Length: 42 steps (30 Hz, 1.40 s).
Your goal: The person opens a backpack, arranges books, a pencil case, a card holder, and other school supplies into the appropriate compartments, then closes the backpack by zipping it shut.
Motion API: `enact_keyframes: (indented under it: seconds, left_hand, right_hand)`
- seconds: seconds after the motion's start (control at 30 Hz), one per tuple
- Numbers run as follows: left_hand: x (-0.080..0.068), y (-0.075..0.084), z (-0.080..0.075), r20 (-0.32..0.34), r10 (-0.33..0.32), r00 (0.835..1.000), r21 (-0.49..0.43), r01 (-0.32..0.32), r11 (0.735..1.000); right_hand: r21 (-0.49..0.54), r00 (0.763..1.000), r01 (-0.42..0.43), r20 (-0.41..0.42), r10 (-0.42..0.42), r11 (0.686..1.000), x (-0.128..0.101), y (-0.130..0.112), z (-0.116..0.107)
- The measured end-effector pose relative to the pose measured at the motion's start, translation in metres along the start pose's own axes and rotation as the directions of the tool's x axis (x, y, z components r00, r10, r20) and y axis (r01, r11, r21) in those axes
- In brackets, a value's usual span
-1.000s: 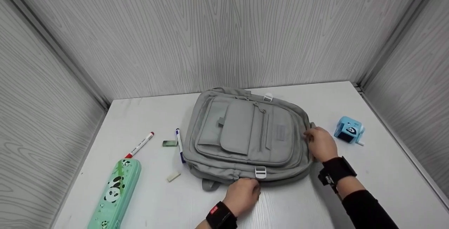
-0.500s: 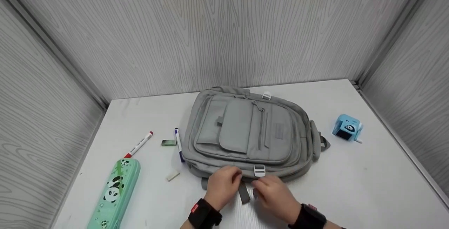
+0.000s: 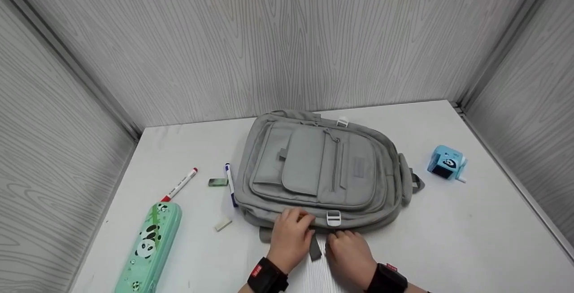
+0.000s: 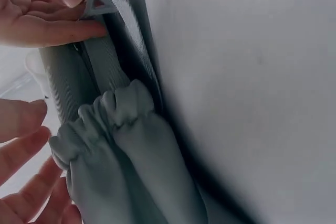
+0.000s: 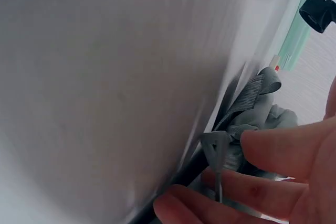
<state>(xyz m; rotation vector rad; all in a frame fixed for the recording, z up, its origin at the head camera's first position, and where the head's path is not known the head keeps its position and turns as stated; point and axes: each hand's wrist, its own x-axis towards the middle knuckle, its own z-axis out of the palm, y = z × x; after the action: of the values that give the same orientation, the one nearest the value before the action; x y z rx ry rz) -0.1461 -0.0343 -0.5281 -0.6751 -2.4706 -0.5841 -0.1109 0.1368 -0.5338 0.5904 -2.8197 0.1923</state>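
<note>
A grey backpack [image 3: 305,163] lies on the white table with its front pockets up. My left hand [image 3: 289,239] is at its near side, left of a white buckle [image 3: 333,218]; in the left wrist view its fingers [image 4: 31,198] are spread and loosely bent beside the gathered side pocket [image 4: 131,150]. My right hand [image 3: 352,255] is just to the right, low against the same side. A triangular strap loop [image 5: 215,148] is pinched between its thumb and fingers in the right wrist view. Between the hands hangs a grey strap end [image 3: 315,248].
A mint panda pencil case [image 3: 150,248] lies at the front left, with a red marker [image 3: 180,185] behind it. Near the bag's left end are a blue marker [image 3: 231,185], a green block [image 3: 218,182] and a small pale block [image 3: 223,225]. A blue crank sharpener [image 3: 447,163] stands right.
My right hand has left the bag's right end and come to its near side, beside my left hand. The left hand has shifted slightly left. The bag has hardly moved.
</note>
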Motion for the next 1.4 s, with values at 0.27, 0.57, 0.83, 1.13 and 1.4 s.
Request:
enact_keyframes:
  seconds: [0.27,0.57,0.83,1.13,1.4]
  left_hand:
    - [0.004,0.012,0.019,-0.045,0.130,0.991,0.168,-0.120,0.978]
    - [0.009,0.018,0.031,-0.027,0.226,0.974,0.406,-0.196,0.893]
    - [0.013,0.018,0.032,0.043,0.223,0.974,0.439,-0.219,0.871]
    - [0.014,0.013,0.033,0.024,0.277,0.961,0.449,-0.258,0.855]
    - [0.013,0.006,0.032,-0.029,0.317,0.948,0.410,-0.278,0.869]
  right_hand:
    - [0.024,0.991,0.011,-0.137,-0.007,1.000,-0.002,0.006,0.002]
    - [0.144,0.963,0.057,-0.269,-0.017,0.988,-0.008,0.015,0.001]
    - [0.245,0.959,0.031,-0.282,0.040,0.969,-0.007,0.028,-0.009]
    - [0.253,0.977,-0.036,-0.195,0.088,0.967,-0.015,0.051,-0.026]
    - [0.235,0.970,-0.217,-0.056,0.236,0.948,-0.020,0.084,-0.045]
